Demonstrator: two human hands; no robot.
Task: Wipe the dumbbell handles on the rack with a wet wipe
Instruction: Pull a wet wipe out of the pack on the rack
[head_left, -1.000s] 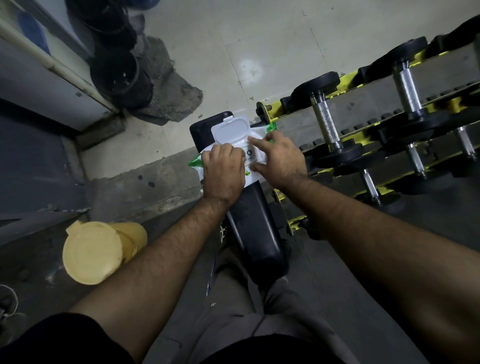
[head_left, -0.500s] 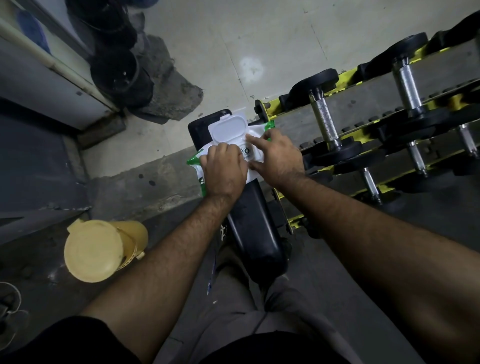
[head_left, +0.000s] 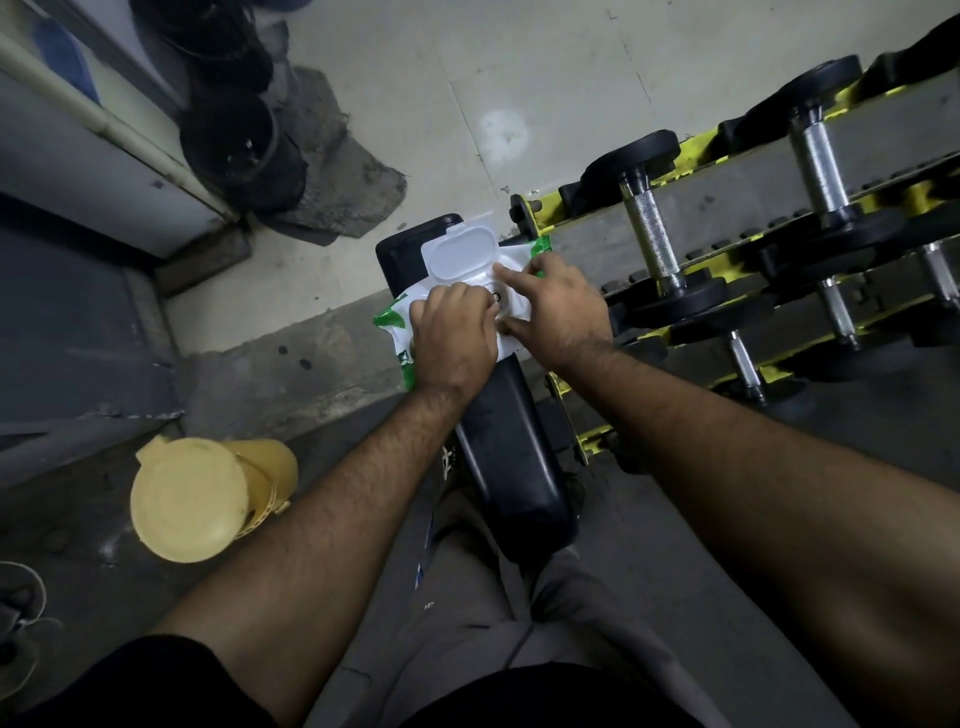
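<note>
The wet-wipe pack (head_left: 511, 306) lies on the black bench (head_left: 511, 457) beside the dumbbell rack (head_left: 727, 208), lid flipped open. The left hand (head_left: 452, 343) presses the soft pack flat — its grip closed over it. The right hand (head_left: 558, 306) probes the opening, fingers spread. Wipes are limp and damp — pinch one corner.

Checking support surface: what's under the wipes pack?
The wipes pack, flip lid open, lies on a black padded bench. Both hands, left and right, cover its middle, hiding the opening.
</note>
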